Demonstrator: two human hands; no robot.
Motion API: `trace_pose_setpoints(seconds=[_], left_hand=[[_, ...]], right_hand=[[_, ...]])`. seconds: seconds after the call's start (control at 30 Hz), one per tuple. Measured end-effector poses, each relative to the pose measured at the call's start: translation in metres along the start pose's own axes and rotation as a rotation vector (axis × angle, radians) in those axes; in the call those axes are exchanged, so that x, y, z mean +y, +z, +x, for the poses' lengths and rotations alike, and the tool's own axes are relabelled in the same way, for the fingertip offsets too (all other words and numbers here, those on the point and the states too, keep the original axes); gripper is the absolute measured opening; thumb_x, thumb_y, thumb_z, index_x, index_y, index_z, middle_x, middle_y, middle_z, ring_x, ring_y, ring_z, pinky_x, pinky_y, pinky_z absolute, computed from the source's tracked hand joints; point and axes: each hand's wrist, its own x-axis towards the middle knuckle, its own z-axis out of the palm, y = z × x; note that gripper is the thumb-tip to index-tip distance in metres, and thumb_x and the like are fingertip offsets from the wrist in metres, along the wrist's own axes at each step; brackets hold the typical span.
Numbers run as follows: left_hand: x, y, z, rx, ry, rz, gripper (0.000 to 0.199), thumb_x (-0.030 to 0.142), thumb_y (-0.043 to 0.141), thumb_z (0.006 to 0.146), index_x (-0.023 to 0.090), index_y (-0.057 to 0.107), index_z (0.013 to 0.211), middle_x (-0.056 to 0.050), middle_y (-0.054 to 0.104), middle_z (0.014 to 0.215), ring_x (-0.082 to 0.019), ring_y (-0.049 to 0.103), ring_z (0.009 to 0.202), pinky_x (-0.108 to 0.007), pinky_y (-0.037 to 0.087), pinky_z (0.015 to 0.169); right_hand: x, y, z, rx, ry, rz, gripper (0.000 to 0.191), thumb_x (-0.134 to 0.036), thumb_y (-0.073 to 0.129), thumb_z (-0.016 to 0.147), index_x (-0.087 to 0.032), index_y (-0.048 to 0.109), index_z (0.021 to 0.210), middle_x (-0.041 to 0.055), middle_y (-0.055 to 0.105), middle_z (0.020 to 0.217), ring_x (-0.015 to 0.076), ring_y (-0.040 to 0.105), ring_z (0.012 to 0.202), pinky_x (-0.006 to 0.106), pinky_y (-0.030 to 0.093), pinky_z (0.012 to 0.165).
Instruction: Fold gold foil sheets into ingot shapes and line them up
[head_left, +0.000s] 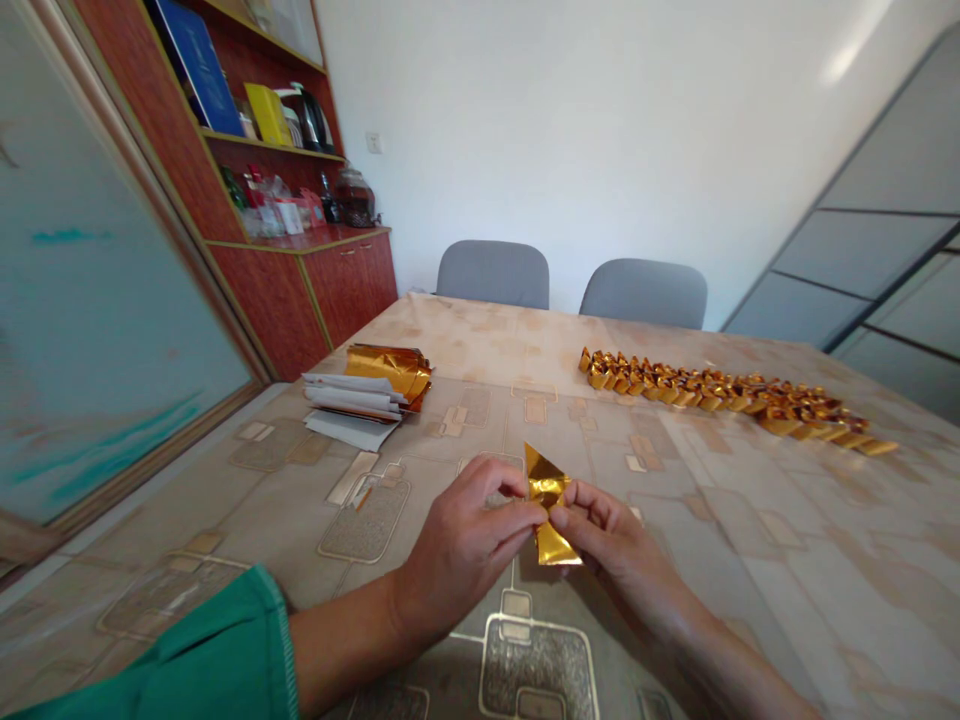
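Note:
A strip of shiny gold foil paper (556,543), folded to a point at its top end, is held between both hands above the table. My left hand (476,515) pinches its left edge with thumb and fingers. On the other side, my right hand (611,530) grips the right edge, its thumb pressed near the middle of the paper. Part of the paper's middle is hidden by the thumbs. Rows of folded gold foil pieces (705,390) lie farther off to the right. To the left sits a stack of gold foil sheets (386,370) with white-backed sheets (352,395) beside it.
A patterned cloth covers the table (420,600). Two grey chairs (493,272) stand at its far edge, against a white wall. At the left is a red-brown cabinet (349,290) holding a kettle, bottles and a glass jar (355,195).

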Motion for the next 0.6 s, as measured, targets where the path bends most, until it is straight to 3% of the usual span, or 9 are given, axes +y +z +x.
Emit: trace_pose_setpoints(seconds=[0.13,0.27,0.4,0.5,0.6], left_hand=[[0.003,-0.003,0.004,0.064,-0.118,-0.174,0.013,0.017,0.065,0.087,0.024,0.076,0.088,-0.007,0.071,0.091,-0.021,0.063,0.088,-0.034,0.048,0.083],[-0.001,0.001,0.008,0.23,-0.567,-0.623,0.007,0.022,0.073,0.079,0.018,0.068,0.077,-0.003,0.069,0.079,-0.017,0.064,0.076,-0.029,0.05,0.074],[-0.004,0.006,0.008,0.257,-0.884,-0.97,0.025,0.028,0.082,0.07,0.015,0.061,0.075,0.002,0.065,0.073,-0.01,0.059,0.065,-0.023,0.049,0.067],[-0.003,0.008,0.007,0.215,-0.964,-1.049,0.031,0.031,0.085,0.067,0.015,0.059,0.075,0.003,0.064,0.069,-0.008,0.057,0.062,-0.02,0.048,0.063],[0.0,0.009,0.006,0.198,-0.988,-1.043,0.034,0.032,0.086,0.065,0.014,0.059,0.075,0.003,0.063,0.068,-0.007,0.056,0.06,-0.019,0.047,0.059]], right_hand=[[-0.001,-0.003,0.001,0.04,-0.11,-0.038,0.042,-0.059,0.064,0.084,-0.018,0.063,0.076,-0.0001,0.054,0.064,0.013,0.046,0.058,0.027,0.04,0.057],[-0.001,-0.013,0.003,0.235,-0.201,-0.145,0.031,-0.048,0.073,0.081,-0.022,0.065,0.096,0.0005,0.059,0.084,0.0131,0.05,0.071,0.026,0.041,0.065],[-0.002,-0.012,0.003,0.109,-0.165,-0.158,0.038,-0.046,0.074,0.08,-0.022,0.062,0.107,0.0047,0.062,0.101,0.0176,0.054,0.088,0.03,0.043,0.076],[0.003,-0.005,0.003,0.018,-0.131,-0.112,0.042,-0.045,0.079,0.075,-0.021,0.06,0.105,0.004,0.062,0.091,0.0179,0.056,0.081,0.032,0.043,0.072],[0.011,0.001,0.004,0.023,-0.123,-0.025,0.034,-0.041,0.077,0.078,-0.022,0.057,0.099,-0.0001,0.059,0.079,0.0148,0.054,0.067,0.029,0.04,0.061]])
